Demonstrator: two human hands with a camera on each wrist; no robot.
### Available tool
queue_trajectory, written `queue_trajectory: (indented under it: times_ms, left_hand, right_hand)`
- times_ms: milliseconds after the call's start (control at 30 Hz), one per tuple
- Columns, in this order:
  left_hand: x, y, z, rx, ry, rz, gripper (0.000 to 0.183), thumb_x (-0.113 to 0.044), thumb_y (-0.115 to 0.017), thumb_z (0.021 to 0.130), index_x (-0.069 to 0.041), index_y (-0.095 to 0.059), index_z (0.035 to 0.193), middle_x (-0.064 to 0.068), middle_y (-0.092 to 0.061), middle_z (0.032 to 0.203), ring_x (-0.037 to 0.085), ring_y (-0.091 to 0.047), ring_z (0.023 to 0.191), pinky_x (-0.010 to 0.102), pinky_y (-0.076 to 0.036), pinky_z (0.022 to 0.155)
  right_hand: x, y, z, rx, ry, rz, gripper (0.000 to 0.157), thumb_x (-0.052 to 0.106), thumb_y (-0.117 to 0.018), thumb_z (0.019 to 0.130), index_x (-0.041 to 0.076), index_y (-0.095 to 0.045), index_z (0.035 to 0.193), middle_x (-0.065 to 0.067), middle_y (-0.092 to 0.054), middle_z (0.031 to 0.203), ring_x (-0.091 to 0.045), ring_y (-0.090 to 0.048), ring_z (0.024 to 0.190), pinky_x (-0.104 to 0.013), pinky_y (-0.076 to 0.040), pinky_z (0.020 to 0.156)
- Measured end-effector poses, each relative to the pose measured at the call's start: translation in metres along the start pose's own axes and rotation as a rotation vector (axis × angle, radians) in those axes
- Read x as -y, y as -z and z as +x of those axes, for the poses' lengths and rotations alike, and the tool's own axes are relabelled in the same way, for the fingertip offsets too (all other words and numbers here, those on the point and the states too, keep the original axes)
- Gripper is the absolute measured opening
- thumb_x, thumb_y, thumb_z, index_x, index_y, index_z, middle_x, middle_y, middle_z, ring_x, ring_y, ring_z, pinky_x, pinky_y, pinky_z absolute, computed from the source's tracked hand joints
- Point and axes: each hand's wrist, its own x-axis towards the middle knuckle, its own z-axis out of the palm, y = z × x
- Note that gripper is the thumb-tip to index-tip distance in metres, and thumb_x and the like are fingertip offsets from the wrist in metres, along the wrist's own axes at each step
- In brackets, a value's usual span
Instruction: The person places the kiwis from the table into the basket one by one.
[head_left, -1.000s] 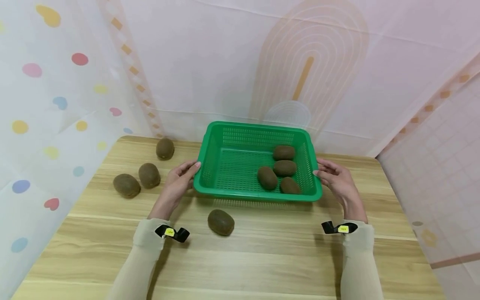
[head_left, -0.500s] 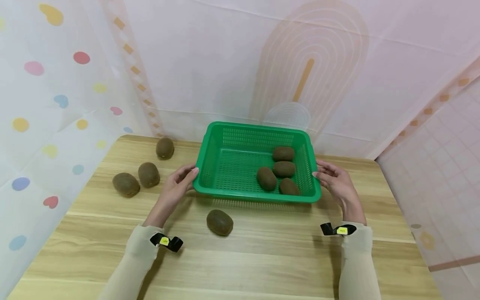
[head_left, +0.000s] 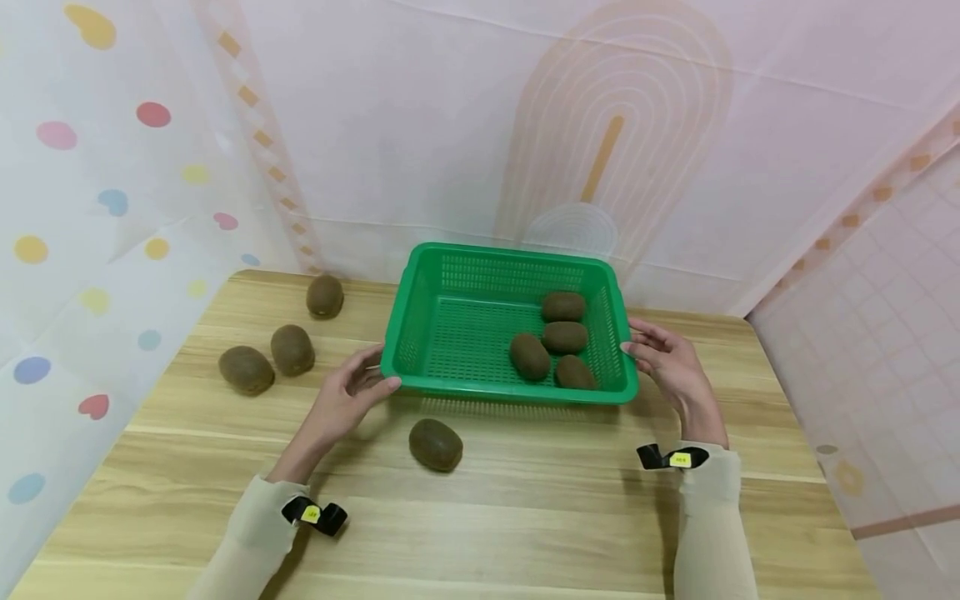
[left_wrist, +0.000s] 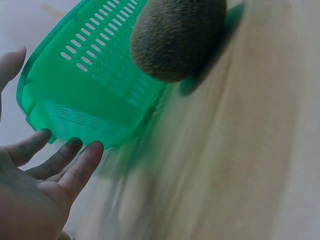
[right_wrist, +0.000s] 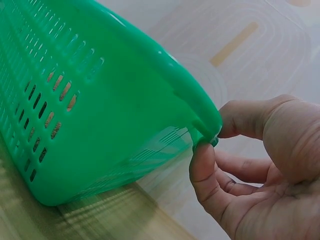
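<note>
A green plastic basket [head_left: 510,389] with slotted walls sits on the table, several brown kiwis [head_left: 565,337] gathered in its right half. My right hand [head_left: 671,371] pinches its right rim between thumb and fingers, as the right wrist view shows at the rim [right_wrist: 200,117]. At the left end, my left hand [head_left: 345,400] has its fingers spread. Its fingertips [left_wrist: 92,150] lie right at the basket's side wall, and the thumb stands off the rim in the left wrist view. A single kiwi [head_left: 436,445] lies in front of the basket, near the left hand.
Three more kiwis lie left of the basket: one at the back [head_left: 325,297], and a pair, one [head_left: 292,350] beside the other [head_left: 246,370]. The wooden table [head_left: 510,533] meets a patterned cloth backdrop [head_left: 420,125] behind and at both sides.
My left thumb has come off the basket's rim, and the left hand has drawn back toward the front left, fingers spreading. The right hand keeps its pinch; basket and kiwis stay in place.
</note>
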Motion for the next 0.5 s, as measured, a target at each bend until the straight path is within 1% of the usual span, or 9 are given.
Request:
queue_trajectory:
  times_ms: [67,233,267,333,500]
  left_hand:
    - [0.0,-0.001,-0.004,0.015,-0.018,0.006,0.058,-0.022,-0.065,0.09,-0.014,-0.041,0.141,0.012,-0.049,0.136,0.028,-0.048,0.125,0.019,-0.046,0.096]
    - [0.0,-0.004,-0.015,0.051,0.014,0.06,0.058,-0.025,-0.067,0.089,-0.015,-0.042,0.14,0.01,-0.052,0.133,0.028,-0.049,0.124,0.022,-0.046,0.096]
    - [0.0,-0.005,-0.017,0.056,0.023,0.061,0.057,-0.026,-0.067,0.088,-0.015,-0.043,0.139,0.009,-0.052,0.133,0.028,-0.049,0.124,0.022,-0.046,0.095]
    - [0.001,-0.007,-0.02,0.071,0.019,0.054,0.056,-0.024,-0.067,0.089,-0.014,-0.043,0.138,0.011,-0.051,0.133,0.031,-0.048,0.125,0.022,-0.046,0.096]
    - [0.004,-0.013,-0.026,0.09,0.005,0.033,0.054,-0.021,-0.066,0.089,-0.01,-0.044,0.136,0.018,-0.051,0.131,0.034,-0.048,0.123,0.02,-0.047,0.093]
  right_hand:
    - [0.0,0.0,0.0,0.001,-0.002,0.001,0.06,0.015,-0.069,0.086,0.007,-0.043,0.14,-0.006,-0.053,0.111,-0.01,-0.058,0.093,-0.02,-0.053,0.076]
    - [0.001,-0.001,-0.001,-0.008,-0.017,0.01,0.06,0.014,-0.07,0.086,0.007,-0.044,0.14,-0.006,-0.053,0.11,-0.01,-0.058,0.091,-0.02,-0.054,0.075]
    - [0.001,-0.002,-0.001,-0.009,-0.018,0.007,0.06,0.015,-0.07,0.086,0.007,-0.044,0.14,-0.006,-0.053,0.11,-0.01,-0.058,0.091,-0.02,-0.054,0.075]
    - [0.001,-0.002,0.0,-0.012,-0.018,0.006,0.06,0.014,-0.069,0.086,0.007,-0.045,0.14,-0.006,-0.053,0.11,-0.01,-0.059,0.09,-0.02,-0.054,0.075]
    - [0.001,-0.001,0.001,-0.014,-0.018,0.008,0.059,0.014,-0.069,0.086,0.008,-0.045,0.139,-0.006,-0.053,0.11,-0.01,-0.059,0.091,-0.021,-0.054,0.077]
